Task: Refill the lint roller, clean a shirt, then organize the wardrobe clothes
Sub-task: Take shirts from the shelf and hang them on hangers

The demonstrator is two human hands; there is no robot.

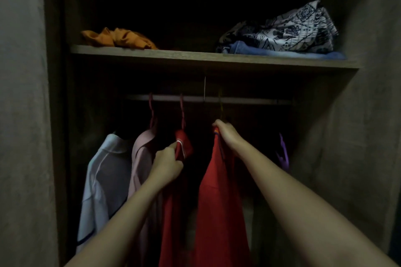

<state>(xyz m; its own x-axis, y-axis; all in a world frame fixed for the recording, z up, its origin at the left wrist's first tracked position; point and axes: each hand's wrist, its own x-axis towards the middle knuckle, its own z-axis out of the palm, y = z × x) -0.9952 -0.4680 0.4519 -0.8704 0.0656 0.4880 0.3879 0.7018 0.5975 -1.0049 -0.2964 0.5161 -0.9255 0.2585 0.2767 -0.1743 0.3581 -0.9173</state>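
Left grip (168, 163) pinches the striped collar of one red shirt (172, 223). Right grip (225, 134) clutches the neck of a second red shirt (219, 201). Both shirts hang below the wardrobe rod (238, 100).

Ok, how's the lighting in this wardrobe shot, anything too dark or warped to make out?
Head view: dim throughout; the space above the shelf is near black; the rail is faint; the left red shirt and right red shirt, with the forearms, are lit best; the wide-angle lens bows the side walls; slightly soft, no glare.
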